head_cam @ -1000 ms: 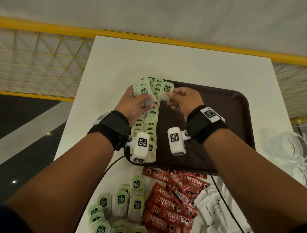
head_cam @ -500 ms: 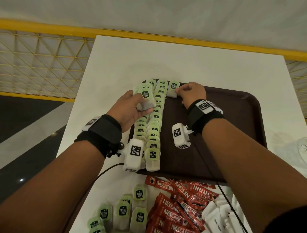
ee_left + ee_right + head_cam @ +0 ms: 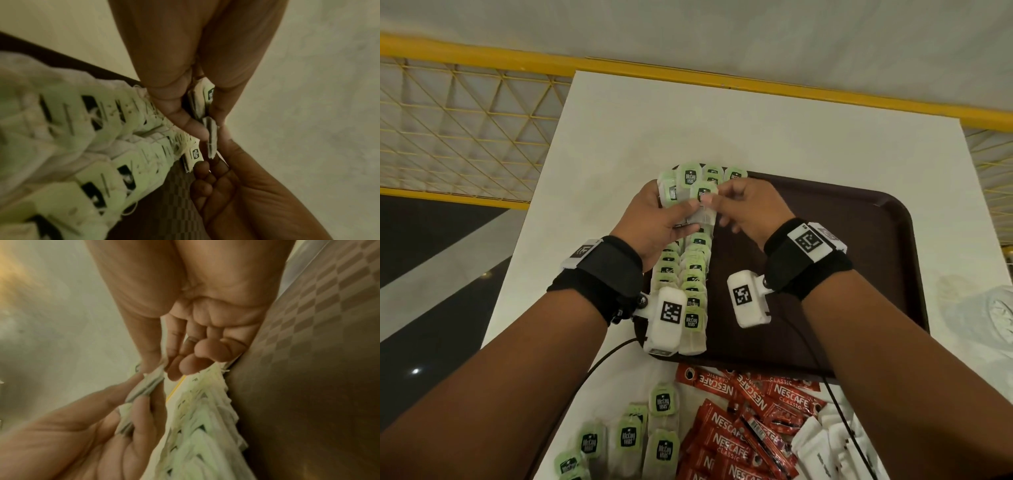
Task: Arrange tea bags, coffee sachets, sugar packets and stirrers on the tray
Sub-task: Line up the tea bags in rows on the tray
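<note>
White table (image 3: 756,130), yellow railing (image 3: 482,61) with wire mesh (image 3: 458,137), dark glossy floor (image 3: 431,308)

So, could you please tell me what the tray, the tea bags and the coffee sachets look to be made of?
The tray looks like dark brown moulded plastic: rounded raised rim, and a fine checkered texture in the wrist views. The tea bags seem to be thin white filter paper with frayed edges, each carrying a pale green paper tag. The coffee sachets look like glossy red printed foil or plastic film; which one cannot be told.

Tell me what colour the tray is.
Dark brown tray, with a faint checkered texture; the head view shows it best.
</note>
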`<action>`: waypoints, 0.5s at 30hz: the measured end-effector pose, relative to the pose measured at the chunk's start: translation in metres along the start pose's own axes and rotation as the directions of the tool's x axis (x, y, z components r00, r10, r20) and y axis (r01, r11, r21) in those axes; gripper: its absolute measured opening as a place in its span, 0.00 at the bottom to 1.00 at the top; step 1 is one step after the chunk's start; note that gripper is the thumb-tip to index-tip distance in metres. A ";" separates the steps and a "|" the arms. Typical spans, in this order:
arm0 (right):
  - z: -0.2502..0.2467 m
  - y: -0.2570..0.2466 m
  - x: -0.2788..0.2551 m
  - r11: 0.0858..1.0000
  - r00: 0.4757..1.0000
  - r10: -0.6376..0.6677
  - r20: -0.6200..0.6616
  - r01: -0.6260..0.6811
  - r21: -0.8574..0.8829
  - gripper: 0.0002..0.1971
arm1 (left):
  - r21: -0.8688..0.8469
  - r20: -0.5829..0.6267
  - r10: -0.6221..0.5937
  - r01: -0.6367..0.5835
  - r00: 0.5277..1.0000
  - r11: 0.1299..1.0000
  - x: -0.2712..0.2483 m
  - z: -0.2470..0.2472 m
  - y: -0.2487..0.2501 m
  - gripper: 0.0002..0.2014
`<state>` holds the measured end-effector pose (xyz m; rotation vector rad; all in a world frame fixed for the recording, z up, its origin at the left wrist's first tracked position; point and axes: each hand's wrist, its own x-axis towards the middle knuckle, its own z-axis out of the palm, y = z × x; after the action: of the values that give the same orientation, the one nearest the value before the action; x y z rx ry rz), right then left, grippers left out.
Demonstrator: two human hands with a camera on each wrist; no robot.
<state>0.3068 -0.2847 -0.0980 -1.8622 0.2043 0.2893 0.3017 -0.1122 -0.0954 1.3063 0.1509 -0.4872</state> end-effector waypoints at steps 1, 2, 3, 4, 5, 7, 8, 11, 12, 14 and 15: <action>0.002 0.002 -0.001 1.000 1.000 -0.006 0.003 0.006 0.009 0.12 | 0.001 0.007 0.009 -0.009 1.000 1.000 0.000 0.001 0.000 0.17; 0.003 0.004 -0.002 0.999 1.000 -0.004 -0.003 0.005 0.038 0.10 | 0.000 0.011 0.014 -0.014 1.000 1.000 0.000 0.001 0.000 0.16; 0.003 0.007 -0.002 0.997 1.000 0.004 -0.011 -0.003 0.078 0.06 | -0.003 0.005 0.014 -0.014 1.000 1.000 0.000 0.002 0.000 0.15; 0.002 0.010 -0.001 0.993 1.000 0.017 -0.023 -0.014 0.118 0.03 | -0.009 -0.009 0.008 -0.008 1.000 1.000 0.000 0.002 0.000 0.14; 0.000 0.013 0.000 0.989 0.998 0.033 -0.046 -0.026 0.142 0.02 | -0.022 -0.030 -0.004 0.003 1.000 1.000 0.001 0.002 0.000 0.13; -0.007 0.021 0.005 0.991 0.991 0.070 -0.116 -0.055 0.124 0.02 | -0.064 -0.074 -0.032 0.028 0.997 0.998 0.001 0.000 0.000 0.10; -0.012 0.023 0.007 0.993 0.984 0.087 -0.152 -0.074 0.090 0.01 | -0.077 -0.085 -0.040 0.033 0.996 0.996 0.000 -0.001 0.000 0.08; -0.021 0.030 0.017 0.990 0.961 0.137 -0.242 -0.137 0.014 0.05 | -0.079 -0.094 -0.039 0.032 0.995 0.996 -0.001 -0.004 -0.001 0.08; -0.023 0.031 0.020 0.988 0.954 0.148 -0.261 -0.153 -0.001 0.05 | -0.078 -0.093 -0.038 0.031 0.995 0.997 -0.001 -0.005 -0.001 0.09; -0.024 0.032 0.024 0.985 0.947 0.147 -0.287 -0.168 -0.051 0.05 | -0.070 -0.090 -0.035 0.029 0.995 0.997 -0.003 -0.005 -0.002 0.11; -0.023 0.032 0.025 0.982 0.945 0.139 -0.296 -0.170 -0.083 0.05 | -0.067 -0.089 -0.035 0.029 0.995 0.997 -0.004 -0.005 -0.002 0.10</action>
<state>0.3242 -0.3163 -0.1280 -1.9954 0.5477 0.1346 0.2980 -0.1066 -0.0971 1.2638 0.2607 -0.4475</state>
